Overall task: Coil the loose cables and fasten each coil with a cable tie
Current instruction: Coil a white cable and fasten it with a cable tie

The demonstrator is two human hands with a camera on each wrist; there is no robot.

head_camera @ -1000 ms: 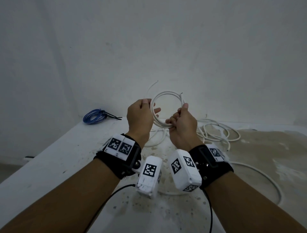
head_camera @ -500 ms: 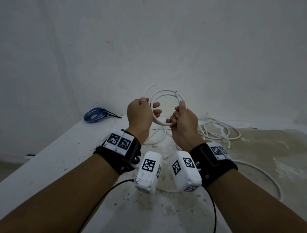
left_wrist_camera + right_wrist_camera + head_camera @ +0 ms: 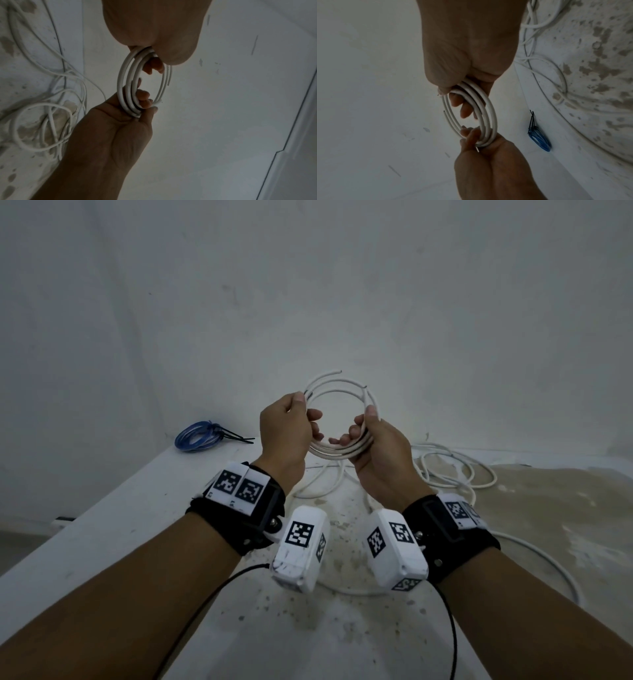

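Note:
A white cable coil (image 3: 329, 382) of several loops hangs upright in the air above the table, between my two hands. My left hand (image 3: 298, 419) grips its left side, fingers curled through the ring. My right hand (image 3: 365, 431) grips the lower right of it, thumb pressed on the loops. Two cut ends stick out near the top. From the left wrist the coil (image 3: 126, 81) runs from my left palm down to my right hand (image 3: 137, 106). From the right wrist the coil (image 3: 488, 108) shows with my left hand (image 3: 476, 139) below. No tie is on this coil.
A blue coil (image 3: 196, 433) bound with black cable ties (image 3: 236, 437) lies at the table's far left corner, also in the right wrist view as the blue coil (image 3: 539, 139). Loose white cables (image 3: 452, 470) sprawl over the stained table (image 3: 102, 525) behind and right of my hands. A wall stands close behind.
Both hands have risen a little with the coil. The coil has been turned between them, so a cut end now sticks out at the top, and my left fingers have shifted along the loops.

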